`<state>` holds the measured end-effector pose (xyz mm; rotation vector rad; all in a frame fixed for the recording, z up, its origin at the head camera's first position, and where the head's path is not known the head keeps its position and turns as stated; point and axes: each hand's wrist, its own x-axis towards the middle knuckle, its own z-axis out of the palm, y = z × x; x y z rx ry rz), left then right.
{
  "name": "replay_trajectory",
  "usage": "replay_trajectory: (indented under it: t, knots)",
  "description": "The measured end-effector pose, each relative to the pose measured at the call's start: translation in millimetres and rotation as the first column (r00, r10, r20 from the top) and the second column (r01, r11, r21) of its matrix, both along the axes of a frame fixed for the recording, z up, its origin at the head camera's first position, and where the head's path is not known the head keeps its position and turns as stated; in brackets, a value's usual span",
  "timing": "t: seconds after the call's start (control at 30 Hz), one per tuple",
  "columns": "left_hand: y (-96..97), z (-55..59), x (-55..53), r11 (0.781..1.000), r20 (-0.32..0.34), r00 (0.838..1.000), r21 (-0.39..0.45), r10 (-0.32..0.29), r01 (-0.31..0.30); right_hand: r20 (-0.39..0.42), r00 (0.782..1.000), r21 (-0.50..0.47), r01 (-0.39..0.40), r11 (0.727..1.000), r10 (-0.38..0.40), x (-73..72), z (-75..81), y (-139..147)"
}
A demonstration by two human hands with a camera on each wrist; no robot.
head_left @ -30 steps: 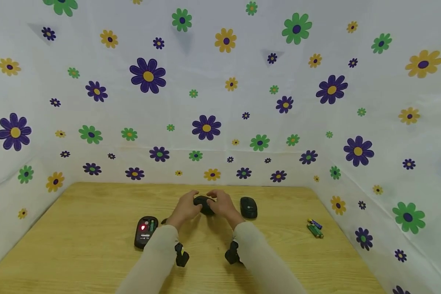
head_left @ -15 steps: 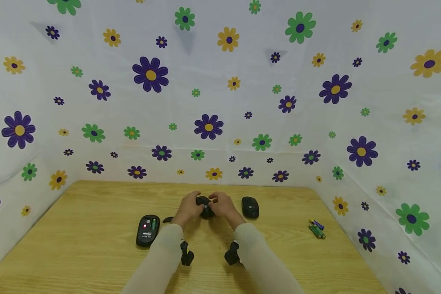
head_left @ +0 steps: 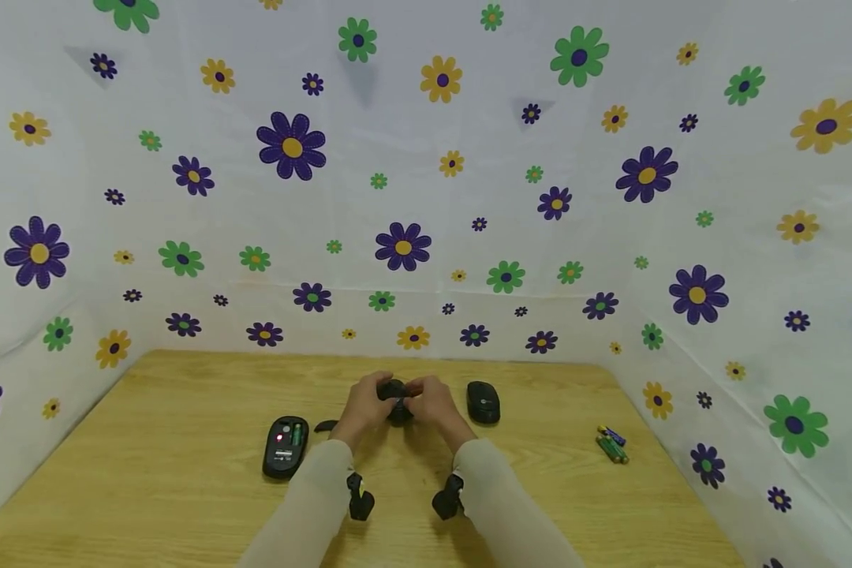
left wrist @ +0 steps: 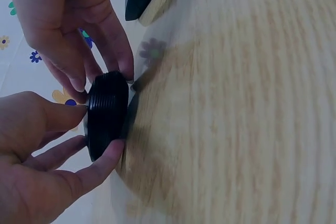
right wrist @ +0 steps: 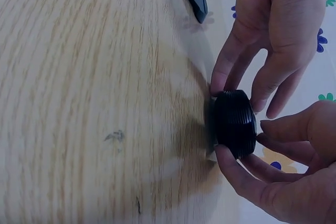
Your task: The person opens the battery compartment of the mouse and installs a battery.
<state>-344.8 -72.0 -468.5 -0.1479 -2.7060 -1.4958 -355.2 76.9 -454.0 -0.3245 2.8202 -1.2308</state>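
Both hands hold one black computer mouse (head_left: 397, 412) from its two sides, near the back of the table. My left hand (head_left: 364, 404) pinches its left side and my right hand (head_left: 431, 401) its right side, thumbs on the near side. In the left wrist view the mouse (left wrist: 106, 114) stands just over the tabletop with its ridged edge showing. The right wrist view shows the same mouse (right wrist: 235, 121) between the fingertips. Its underside is hidden. Left of the left hand lies a curved black cover piece (head_left: 326, 426).
An upturned mouse (head_left: 285, 447), its red light on and a green battery in its open bay, lies at the left. A second black mouse (head_left: 483, 402) sits upright right of the hands. Several batteries (head_left: 612, 446) lie far right. Flowered cloth (head_left: 405, 197) walls the table.
The held mouse has turned between the fingers from a slanted pose to one more in line with the person. Both hands keep hold of it. The view has shifted slightly.
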Motion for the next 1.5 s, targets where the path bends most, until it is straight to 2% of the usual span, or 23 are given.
replay_trajectory:
  t: [0.13,0.3,0.5,0.73,0.97,1.13,1.5]
  knots:
    - [0.2,-1.5,3.8,1.000,-0.037,0.999,0.017,0.002,-0.001,0.008,1.000,-0.015,0.005,1.000,-0.004,1.8,0.6,0.5]
    - [0.9,2.2,9.2,0.999,-0.064,0.998,0.045,-0.004,0.007,0.031,0.999,-0.029,0.007,1.000,-0.006,4.9,2.9,2.2]
    - [-0.5,5.7,12.4,0.998,-0.092,0.996,0.057,-0.002,0.007,0.038,0.999,-0.104,-0.025,0.994,0.030,10.7,9.9,7.5]
    - [-6.4,0.0,13.3,0.994,-0.131,0.989,0.077,-0.063,0.074,0.054,0.997,-0.176,-0.038,0.984,0.049,15.0,14.4,15.5]
    - [-10.7,0.6,16.8,0.982,-0.093,0.988,0.131,-0.122,0.134,0.066,0.997,-0.233,-0.030,0.972,0.046,17.5,18.6,18.2]
    - [-10.5,2.9,18.5,0.967,-0.105,0.981,0.181,-0.161,0.178,0.074,0.996,-0.263,-0.025,0.964,0.046,18.7,20.6,19.7]
    - [-18.4,12.9,22.8,0.975,-0.129,0.972,0.075,-0.198,0.209,0.007,0.996,-0.263,-0.082,0.961,0.087,25.6,31.7,21.5]
